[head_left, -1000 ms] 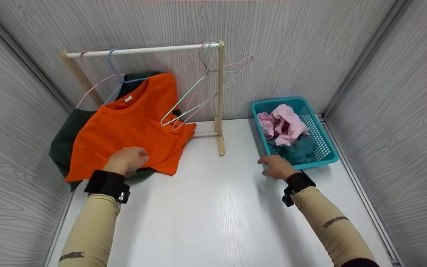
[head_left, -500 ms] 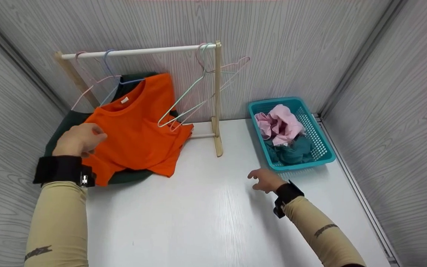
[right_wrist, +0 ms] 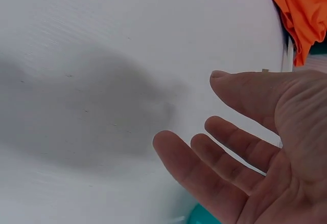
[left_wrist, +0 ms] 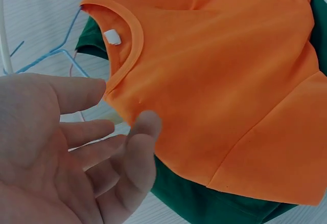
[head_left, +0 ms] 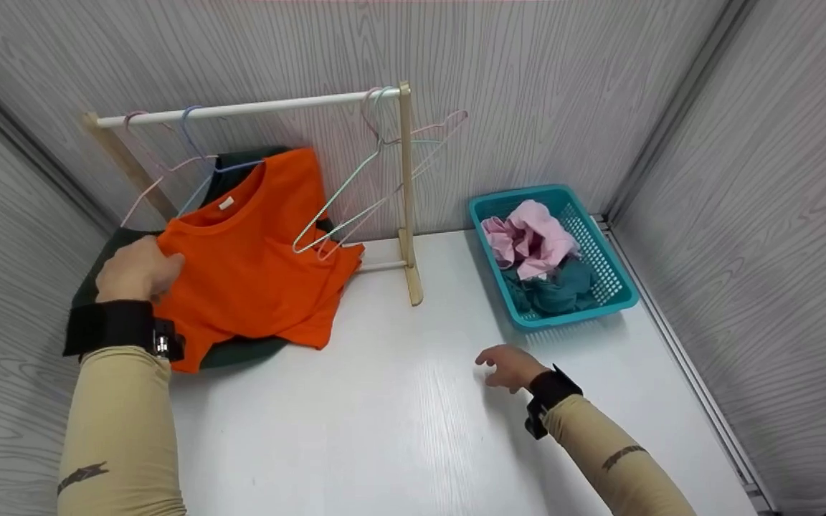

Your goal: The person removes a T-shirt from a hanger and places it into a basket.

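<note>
An orange T-shirt (head_left: 255, 265) hangs on a blue hanger (head_left: 194, 188) from the rack's white rail, in front of a dark green garment (head_left: 248, 351) on a pink hanger (head_left: 142, 197). My left hand (head_left: 139, 271) is at the left shoulder of the orange T-shirt. In the left wrist view its fingers (left_wrist: 140, 165) are loosely bent beside the neckline, with nothing between them. Over the white table, in front of the basket, hovers my right hand (head_left: 510, 367). The right wrist view shows its fingers (right_wrist: 196, 178) relaxed and holding nothing.
A teal basket (head_left: 574, 315) at the right holds a pink garment (head_left: 538, 240) and a teal one (head_left: 563, 287). Bare mint and pink hangers (head_left: 345, 190) hang near the rack's right wooden post (head_left: 406, 193). Wood-grain walls enclose the white table (head_left: 355, 430).
My left hand has moved left and up from the orange T-shirt's lower front to its left shoulder. My right hand has drawn back from the basket's front edge. The head view has shifted slightly.
</note>
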`<control>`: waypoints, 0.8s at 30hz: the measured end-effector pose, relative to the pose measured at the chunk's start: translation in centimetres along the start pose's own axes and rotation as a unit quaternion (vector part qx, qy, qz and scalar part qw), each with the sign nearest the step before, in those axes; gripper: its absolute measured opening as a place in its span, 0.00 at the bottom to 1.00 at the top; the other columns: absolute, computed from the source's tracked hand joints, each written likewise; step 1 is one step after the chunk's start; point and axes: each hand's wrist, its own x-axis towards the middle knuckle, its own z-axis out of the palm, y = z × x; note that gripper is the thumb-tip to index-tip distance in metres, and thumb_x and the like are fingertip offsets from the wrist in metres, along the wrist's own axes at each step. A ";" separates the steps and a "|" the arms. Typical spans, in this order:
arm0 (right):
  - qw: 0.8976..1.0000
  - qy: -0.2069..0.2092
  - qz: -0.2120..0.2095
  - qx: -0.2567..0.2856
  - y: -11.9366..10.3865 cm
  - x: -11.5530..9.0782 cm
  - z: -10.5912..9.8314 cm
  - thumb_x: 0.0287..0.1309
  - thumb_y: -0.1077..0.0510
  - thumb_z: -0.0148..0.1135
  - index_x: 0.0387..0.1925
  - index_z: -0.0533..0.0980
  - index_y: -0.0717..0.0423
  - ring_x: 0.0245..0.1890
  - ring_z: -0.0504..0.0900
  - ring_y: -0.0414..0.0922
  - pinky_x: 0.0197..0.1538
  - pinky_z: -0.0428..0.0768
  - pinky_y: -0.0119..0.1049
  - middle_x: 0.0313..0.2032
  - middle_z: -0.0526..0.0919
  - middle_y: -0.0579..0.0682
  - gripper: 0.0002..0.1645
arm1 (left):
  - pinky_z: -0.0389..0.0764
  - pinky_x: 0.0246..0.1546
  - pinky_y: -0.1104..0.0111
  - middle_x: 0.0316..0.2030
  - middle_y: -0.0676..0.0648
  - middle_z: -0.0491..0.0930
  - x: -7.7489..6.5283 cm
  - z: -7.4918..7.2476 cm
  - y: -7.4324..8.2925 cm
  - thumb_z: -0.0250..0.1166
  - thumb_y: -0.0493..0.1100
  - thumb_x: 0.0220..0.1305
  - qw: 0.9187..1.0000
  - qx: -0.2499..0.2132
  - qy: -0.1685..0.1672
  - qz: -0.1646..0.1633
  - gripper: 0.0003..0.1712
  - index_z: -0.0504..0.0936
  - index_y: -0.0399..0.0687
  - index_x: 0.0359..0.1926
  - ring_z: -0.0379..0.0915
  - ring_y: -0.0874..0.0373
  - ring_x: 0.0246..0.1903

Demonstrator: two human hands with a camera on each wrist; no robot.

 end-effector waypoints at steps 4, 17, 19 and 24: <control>1.000 0.001 0.009 0.009 0.3 -0.3 0.6 0.54 0.66 0.65 0.57 0.76 0.55 0.37 0.77 0.46 0.29 0.83 0.40 0.56 0.77 0.59 0.27 | 0.75 0.27 0.60 0.28 0.37 0.73 0.5 0.5 0.2 0.43 0.51 0.73 1.000 0.000 -0.012 -0.006 0.26 0.69 0.27 0.44 0.72 0.46 0.26; 0.999 0.000 0.008 0.033 1.0 -0.8 1.4 0.54 0.66 0.65 0.56 0.76 0.56 0.39 0.79 0.47 0.30 0.84 0.42 0.56 0.77 0.60 0.26 | 0.72 0.24 0.64 0.29 0.37 0.70 1.1 1.2 0.5 0.42 0.49 0.74 1.000 -0.015 -0.010 -0.008 0.33 0.52 0.25 0.66 0.71 0.50 0.23; 0.999 0.003 0.006 0.035 1.0 -0.8 1.4 0.54 0.65 0.65 0.56 0.77 0.56 0.40 0.79 0.47 0.30 0.84 0.42 0.55 0.78 0.59 0.25 | 0.71 0.26 0.63 0.29 0.38 0.70 1.2 1.3 1.0 0.41 0.49 0.75 1.000 -0.010 -0.012 0.000 0.32 0.54 0.27 0.67 0.71 0.49 0.24; 0.999 0.002 0.010 0.031 0.9 -0.8 1.7 0.55 0.64 0.65 0.55 0.77 0.55 0.42 0.79 0.47 0.30 0.84 0.41 0.55 0.78 0.58 0.23 | 0.73 0.29 0.61 0.29 0.40 0.73 1.3 1.7 2.2 0.41 0.51 0.76 1.000 -0.009 0.005 0.010 0.29 0.61 0.31 0.65 0.75 0.52 0.24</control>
